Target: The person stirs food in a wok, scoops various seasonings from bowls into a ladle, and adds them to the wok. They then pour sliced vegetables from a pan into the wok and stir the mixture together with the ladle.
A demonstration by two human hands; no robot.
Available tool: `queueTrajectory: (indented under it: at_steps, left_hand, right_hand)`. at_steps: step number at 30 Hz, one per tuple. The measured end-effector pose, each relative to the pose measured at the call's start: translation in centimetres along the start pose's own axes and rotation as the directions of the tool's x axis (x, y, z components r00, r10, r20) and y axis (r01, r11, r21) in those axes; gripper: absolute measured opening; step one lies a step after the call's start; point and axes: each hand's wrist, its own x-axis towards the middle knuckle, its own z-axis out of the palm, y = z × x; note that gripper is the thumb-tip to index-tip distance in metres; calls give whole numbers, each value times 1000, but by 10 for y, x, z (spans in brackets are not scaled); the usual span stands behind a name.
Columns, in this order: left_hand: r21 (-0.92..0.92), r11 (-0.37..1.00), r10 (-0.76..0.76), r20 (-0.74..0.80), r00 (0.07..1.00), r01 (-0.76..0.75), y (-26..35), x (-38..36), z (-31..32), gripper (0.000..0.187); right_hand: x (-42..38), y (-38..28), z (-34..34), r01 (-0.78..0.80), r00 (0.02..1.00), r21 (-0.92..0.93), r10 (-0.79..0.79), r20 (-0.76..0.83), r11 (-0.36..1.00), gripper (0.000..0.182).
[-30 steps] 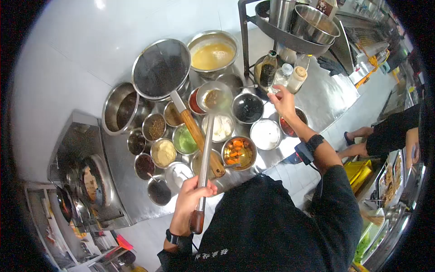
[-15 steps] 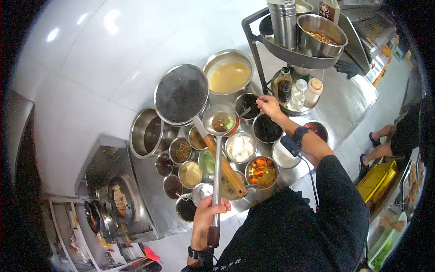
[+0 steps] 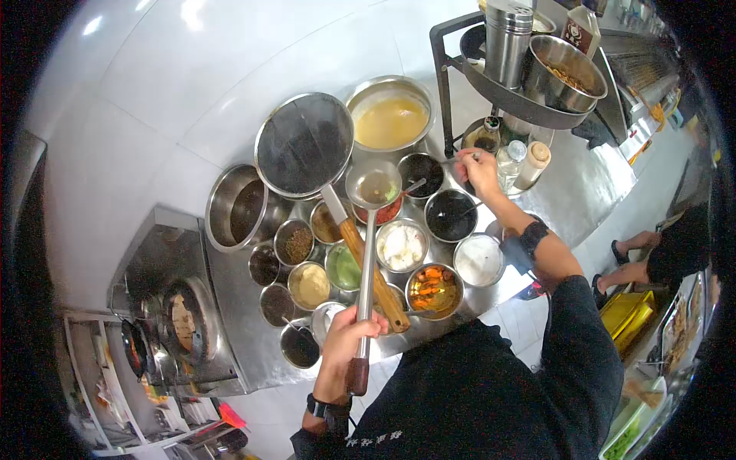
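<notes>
My left hand is wrapped round the handle of a long metal ladle, whose bowl holds a little brownish and green seasoning above the bowls. My right hand pinches the handle of a small spoon, beside a bowl of dark seasoning. A second bowl of dark contents is just below that hand. A round strainer with a wooden handle lies across the pots, its handle passing under the ladle.
Bowls of white paste, orange peppers in oil and white powder stand near me. Behind is a pot of yellow liquid. A two-tier rack holds bottles and containers. Another person's legs show at right.
The view has shifted slightly. My right hand has moved a little right, away from the dark seasoning bowl, and a spoon handle now shows at its fingers. My left hand keeps the ladle.
</notes>
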Motion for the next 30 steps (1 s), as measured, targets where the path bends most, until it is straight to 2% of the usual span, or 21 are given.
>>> queueTrajectory:
  at_steps: [3,8,11,12,13,15,16,19,20,26,30]
  left_hand:
    - [-12,1000,-7,-21,1000,7,3,8,4,15]
    - [-21,1000,-8,33,999,9,6,28,6,13]
    - [-62,998,-2,79,997,7,11,34,9,13]
    - [-74,997,-6,100,995,14,14,37,10,13]
    - [-85,996,-13,121,993,24,15,38,10,13]
    - [-92,995,-10,144,989,23,14,39,9,13]
    - [-95,995,-4,158,987,19,15,38,9,13]
    - [-112,993,1,179,984,19,14,35,9,12]
    - [-109,994,9,187,982,12,14,34,8,12]
    - [-116,993,6,169,986,13,12,27,6,11]
    - [-123,992,-16,155,988,35,13,21,5,11]
  right_hand:
    - [-8,-45,-2,-33,999,59,30,44,998,17]
    - [-25,-102,9,68,993,129,-80,92,989,16]
    - [-39,-108,18,256,949,39,-259,181,966,18]
    - [-47,-108,22,264,949,-48,-250,194,963,18]
    - [-50,-105,23,361,903,-131,-311,296,923,18]
    - [-61,-105,24,674,723,-287,-529,443,681,17]
    - [-61,-103,23,765,631,-273,-594,500,583,17]
    - [-67,-106,25,851,520,-264,-654,550,455,17]
    - [-70,-107,23,823,560,-310,-594,578,476,19]
    - [-77,-119,27,928,370,-221,-677,637,300,18]
    - [-83,-117,27,931,355,-196,-641,680,307,18]
